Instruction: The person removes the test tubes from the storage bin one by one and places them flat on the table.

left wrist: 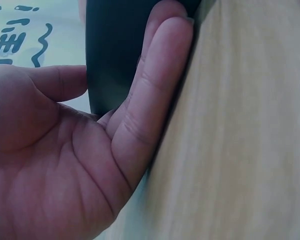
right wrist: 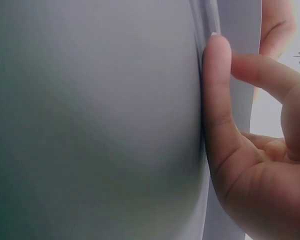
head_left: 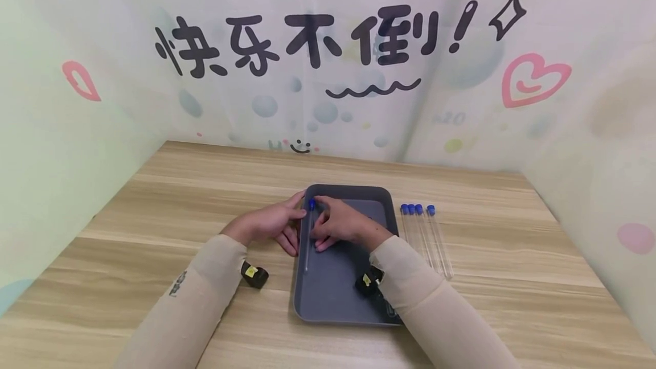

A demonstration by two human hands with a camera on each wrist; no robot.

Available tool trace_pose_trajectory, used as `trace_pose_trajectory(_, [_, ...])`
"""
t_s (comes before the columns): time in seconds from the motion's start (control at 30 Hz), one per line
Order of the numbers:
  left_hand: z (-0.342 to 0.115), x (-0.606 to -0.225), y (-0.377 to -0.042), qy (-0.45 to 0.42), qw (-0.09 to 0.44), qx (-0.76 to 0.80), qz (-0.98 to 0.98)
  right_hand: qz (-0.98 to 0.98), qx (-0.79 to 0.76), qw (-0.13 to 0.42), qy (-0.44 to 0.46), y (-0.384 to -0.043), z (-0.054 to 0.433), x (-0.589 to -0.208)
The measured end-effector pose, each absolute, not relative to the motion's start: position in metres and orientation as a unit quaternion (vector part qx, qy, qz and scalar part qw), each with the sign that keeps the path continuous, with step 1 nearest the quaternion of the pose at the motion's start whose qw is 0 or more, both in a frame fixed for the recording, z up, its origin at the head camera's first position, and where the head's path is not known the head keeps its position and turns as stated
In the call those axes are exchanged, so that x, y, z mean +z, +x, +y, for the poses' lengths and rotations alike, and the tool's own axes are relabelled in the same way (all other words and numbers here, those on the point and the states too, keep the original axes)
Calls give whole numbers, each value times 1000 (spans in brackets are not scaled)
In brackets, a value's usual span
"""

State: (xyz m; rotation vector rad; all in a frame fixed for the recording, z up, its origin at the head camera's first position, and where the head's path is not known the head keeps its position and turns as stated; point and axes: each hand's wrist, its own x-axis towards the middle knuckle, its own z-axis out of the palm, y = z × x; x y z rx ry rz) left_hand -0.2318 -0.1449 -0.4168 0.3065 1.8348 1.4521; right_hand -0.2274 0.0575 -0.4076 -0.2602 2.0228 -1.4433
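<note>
A grey rectangular tray [head_left: 338,300] lies on the table. My left hand [head_left: 271,224] holds its left side, thumb at the rim and fingers along the outer wall. In the left wrist view those fingers [left wrist: 145,95] look fairly straight against the dark tray [left wrist: 115,45]. Inside the tray, along its left wall, is a clear glass test tube [head_left: 307,252] with a blue cap [head_left: 311,204]. My right hand [head_left: 340,221] pinches this tube below the cap. The right wrist view shows finger and thumb [right wrist: 217,75] at the tube [right wrist: 213,15], its cap out of sight.
Right of the tray, several blue-capped test tubes [head_left: 422,232] lie side by side on the wooden table [head_left: 507,300]. Part of a clear glass item [head_left: 390,307] shows in the tray's lower right, partly behind my right sleeve. A printed cloth [head_left: 359,118] hangs behind the table.
</note>
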Motion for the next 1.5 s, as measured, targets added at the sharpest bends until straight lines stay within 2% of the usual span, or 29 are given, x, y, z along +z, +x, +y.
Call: trace_pose_trajectory(1.5, [-145, -415, -231, 116, 381, 571, 718, 768, -525, 331, -162, -224, 62, -407])
